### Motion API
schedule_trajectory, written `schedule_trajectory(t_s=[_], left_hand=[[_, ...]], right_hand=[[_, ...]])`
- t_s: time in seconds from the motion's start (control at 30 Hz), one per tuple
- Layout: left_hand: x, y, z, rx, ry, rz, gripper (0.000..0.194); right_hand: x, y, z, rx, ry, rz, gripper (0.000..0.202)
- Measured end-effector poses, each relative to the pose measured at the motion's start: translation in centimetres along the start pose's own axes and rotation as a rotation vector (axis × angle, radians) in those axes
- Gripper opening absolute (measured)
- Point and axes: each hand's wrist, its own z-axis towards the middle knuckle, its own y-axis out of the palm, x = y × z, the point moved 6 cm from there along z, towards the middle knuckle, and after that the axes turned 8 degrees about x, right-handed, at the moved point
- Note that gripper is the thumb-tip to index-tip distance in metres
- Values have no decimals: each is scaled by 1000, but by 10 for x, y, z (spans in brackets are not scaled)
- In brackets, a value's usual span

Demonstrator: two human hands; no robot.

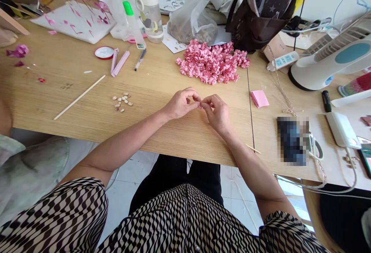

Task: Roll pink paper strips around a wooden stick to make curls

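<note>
My left hand and my right hand meet over the front part of the wooden table, fingertips pinched together. Between them shows a small bit of pink curled paper, mostly hidden by the fingers. Just beyond lies a heap of curly pink paper pieces. To the right of my right hand rests a stack of pink paper squares. A thin wooden stick pokes out beside my right forearm.
Left of my hands are small pale shells or seeds and a long stick. Behind stand a glue bottle, a water bottle, plastic bags and a dark bag. A white fan is at right. Another person sits at left.
</note>
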Motion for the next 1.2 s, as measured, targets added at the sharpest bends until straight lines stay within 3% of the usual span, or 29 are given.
schedule_trajectory(t_s=[0.23, 0.63, 0.93, 1.2], left_hand=[[-2, -5, 2, -27, -103, -112, 11], [1, -2, 2, -119, -154, -245, 15], [-2, 1, 0, -259, -225, -326, 18], [0, 3, -1, -358, -215, -267, 17]], right_hand=[[6, 2, 1, -18, 128, 102, 10], [8, -1, 2, -30, 167, 137, 12], [9, -1, 4, -83, 105, 174, 8], [2, -3, 5, -126, -60, 120, 6]])
